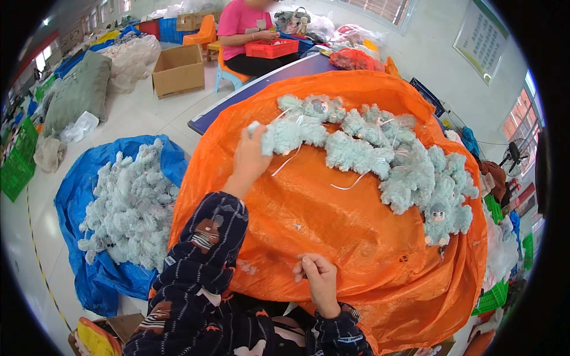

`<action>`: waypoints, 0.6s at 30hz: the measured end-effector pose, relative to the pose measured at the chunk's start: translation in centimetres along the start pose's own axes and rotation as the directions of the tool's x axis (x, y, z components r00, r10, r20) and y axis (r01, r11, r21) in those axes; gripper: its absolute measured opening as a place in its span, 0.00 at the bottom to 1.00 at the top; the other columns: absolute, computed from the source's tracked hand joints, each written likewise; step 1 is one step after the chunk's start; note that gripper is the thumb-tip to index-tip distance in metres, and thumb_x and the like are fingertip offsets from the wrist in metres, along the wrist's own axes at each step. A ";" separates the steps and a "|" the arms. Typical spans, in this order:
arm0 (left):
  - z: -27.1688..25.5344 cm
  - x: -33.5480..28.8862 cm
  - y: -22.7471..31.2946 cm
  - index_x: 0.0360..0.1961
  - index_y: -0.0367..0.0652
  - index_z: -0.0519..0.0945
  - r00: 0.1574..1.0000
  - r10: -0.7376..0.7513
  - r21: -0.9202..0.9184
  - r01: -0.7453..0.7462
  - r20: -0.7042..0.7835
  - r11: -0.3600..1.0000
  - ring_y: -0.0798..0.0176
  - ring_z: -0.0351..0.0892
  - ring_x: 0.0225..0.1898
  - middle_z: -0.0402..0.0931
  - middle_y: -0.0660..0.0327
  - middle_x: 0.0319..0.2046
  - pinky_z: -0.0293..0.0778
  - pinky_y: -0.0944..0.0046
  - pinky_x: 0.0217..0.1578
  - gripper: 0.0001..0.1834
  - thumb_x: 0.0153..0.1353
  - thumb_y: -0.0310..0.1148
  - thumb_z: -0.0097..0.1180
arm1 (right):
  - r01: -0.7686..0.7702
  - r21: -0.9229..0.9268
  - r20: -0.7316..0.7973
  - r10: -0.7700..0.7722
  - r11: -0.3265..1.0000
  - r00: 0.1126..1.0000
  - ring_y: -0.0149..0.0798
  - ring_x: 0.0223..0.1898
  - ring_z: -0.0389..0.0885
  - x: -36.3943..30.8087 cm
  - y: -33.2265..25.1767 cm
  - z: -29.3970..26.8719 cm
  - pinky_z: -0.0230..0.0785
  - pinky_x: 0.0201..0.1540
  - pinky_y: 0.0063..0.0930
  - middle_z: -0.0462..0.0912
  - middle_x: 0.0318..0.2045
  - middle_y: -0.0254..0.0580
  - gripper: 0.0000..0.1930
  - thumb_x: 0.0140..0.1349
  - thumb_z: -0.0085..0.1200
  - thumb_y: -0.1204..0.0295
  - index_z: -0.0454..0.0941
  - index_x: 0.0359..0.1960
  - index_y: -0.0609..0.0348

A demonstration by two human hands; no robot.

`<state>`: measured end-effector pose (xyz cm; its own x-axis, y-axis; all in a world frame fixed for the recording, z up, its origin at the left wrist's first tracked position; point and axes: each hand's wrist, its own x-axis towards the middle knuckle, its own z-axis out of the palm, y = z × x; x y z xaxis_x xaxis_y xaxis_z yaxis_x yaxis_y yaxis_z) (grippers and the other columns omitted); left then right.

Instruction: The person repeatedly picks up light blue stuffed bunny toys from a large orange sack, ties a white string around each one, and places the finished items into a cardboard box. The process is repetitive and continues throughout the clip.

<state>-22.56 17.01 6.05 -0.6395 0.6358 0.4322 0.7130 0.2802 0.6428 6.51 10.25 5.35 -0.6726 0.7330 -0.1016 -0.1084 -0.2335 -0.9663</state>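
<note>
My left hand reaches to the far left of the orange sheet, its fingers closed round the end of a fluffy pale-blue plush toy. That toy lies on its side, with a thin white ribbon trailing from it. Nearer to me, my right hand hovers over the sheet with curled fingers and nothing visible in them. Several similar plush toys spread across the far and right side of the sheet. One of them shows its doll face at the right end of the row.
A blue sheet on the left holds a heap of pale-blue plush pieces. Beyond the blue tabletop, a seated person in pink handles a red basket. A cardboard box stands on the floor.
</note>
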 end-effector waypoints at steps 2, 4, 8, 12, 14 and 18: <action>-0.1 -1.2 -1.0 0.53 0.48 0.62 0.987 0.071 -0.116 -0.087 -0.142 0.989 0.46 0.67 0.48 0.58 0.49 0.53 0.68 0.54 0.44 0.36 0.39 0.27 0.61 | -0.013 -0.010 -0.019 0.013 1.000 1.000 0.26 0.23 0.72 -0.2 -0.1 -0.4 0.66 0.28 0.17 0.76 0.25 0.38 0.10 0.61 0.46 0.71 0.73 0.37 0.67; -0.6 -3.7 -0.5 0.52 0.44 0.61 0.988 0.020 -0.496 -0.094 -0.153 0.863 0.51 0.67 0.49 0.60 0.51 0.52 0.70 0.55 0.43 0.34 0.41 0.26 0.61 | 0.009 -0.009 -0.050 -0.009 1.000 0.999 0.26 0.23 0.72 -0.3 -0.2 -0.7 0.65 0.28 0.17 0.76 0.25 0.38 0.10 0.61 0.46 0.71 0.72 0.37 0.67; -2.5 -11.9 2.0 0.53 0.38 0.59 0.918 0.028 -0.898 0.380 0.395 0.223 0.65 0.67 0.48 0.65 0.58 0.47 0.72 0.62 0.42 0.32 0.47 0.25 0.58 | 0.152 -0.074 -0.101 -0.159 0.986 0.982 0.29 0.34 0.72 0.3 -0.3 -2.6 0.65 0.38 0.21 0.75 0.34 0.39 0.14 0.59 0.47 0.72 0.68 0.45 0.67; -1.9 -17.9 5.1 0.56 0.39 0.56 0.667 0.203 -0.685 0.727 0.717 0.032 0.65 0.70 0.44 0.67 0.59 0.46 0.70 0.67 0.41 0.31 0.51 0.26 0.55 | 0.287 -0.096 -0.168 -0.300 0.953 0.939 0.32 0.47 0.66 0.9 -2.5 -3.5 0.57 0.51 0.24 0.68 0.46 0.40 0.23 0.55 0.48 0.72 0.60 0.52 0.67; -1.6 -19.1 6.1 0.56 0.38 0.57 0.575 0.271 -0.618 0.779 0.772 0.106 0.66 0.70 0.43 0.68 0.60 0.46 0.70 0.68 0.41 0.31 0.51 0.27 0.54 | 0.169 0.066 -0.161 -0.157 0.983 0.974 0.30 0.44 0.68 0.2 -2.7 -4.1 0.61 0.48 0.23 0.70 0.43 0.39 0.24 0.54 0.49 0.71 0.61 0.52 0.67; -1.3 -19.4 7.7 0.51 0.37 0.64 0.639 0.315 -0.706 0.565 0.701 0.427 0.69 0.70 0.42 0.71 0.61 0.42 0.69 0.69 0.41 0.26 0.50 0.28 0.57 | 0.172 0.177 -0.212 -0.133 0.969 0.968 0.27 0.41 0.69 -0.7 -2.2 -2.9 0.63 0.43 0.20 0.71 0.42 0.39 0.24 0.55 0.51 0.69 0.61 0.51 0.69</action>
<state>-5.06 5.92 3.47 0.0173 0.9992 0.0351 -0.2600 -0.0294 0.9651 9.35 12.08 6.88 -0.4819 0.8760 -0.0197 -0.3502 -0.2131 -0.9121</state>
